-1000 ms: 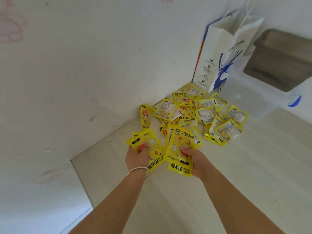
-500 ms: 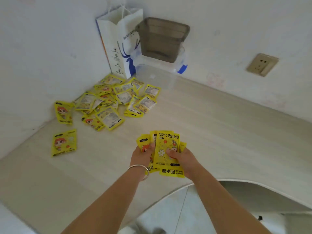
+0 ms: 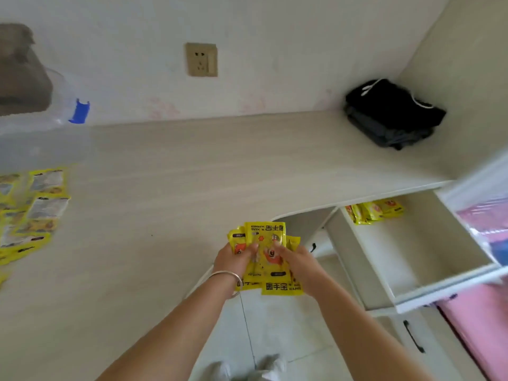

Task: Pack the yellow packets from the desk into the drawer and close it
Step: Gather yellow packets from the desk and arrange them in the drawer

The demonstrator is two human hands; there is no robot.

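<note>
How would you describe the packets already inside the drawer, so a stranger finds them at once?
Find the open white drawer under the desk's right end. At its far back corner lies a small heap of yellow packets. Unlike the other yellow packets, these are neither held nor on the desk.

Silver bangle (image 3: 227, 276) on bare left wrist

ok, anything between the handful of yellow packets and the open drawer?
Nothing visible. Both hands, left hand and right hand, hold the stack of yellow foil packets at the desk's front edge. The open white drawer lies to the right, its floor mostly bare, with a few yellow packets at the back.
</note>
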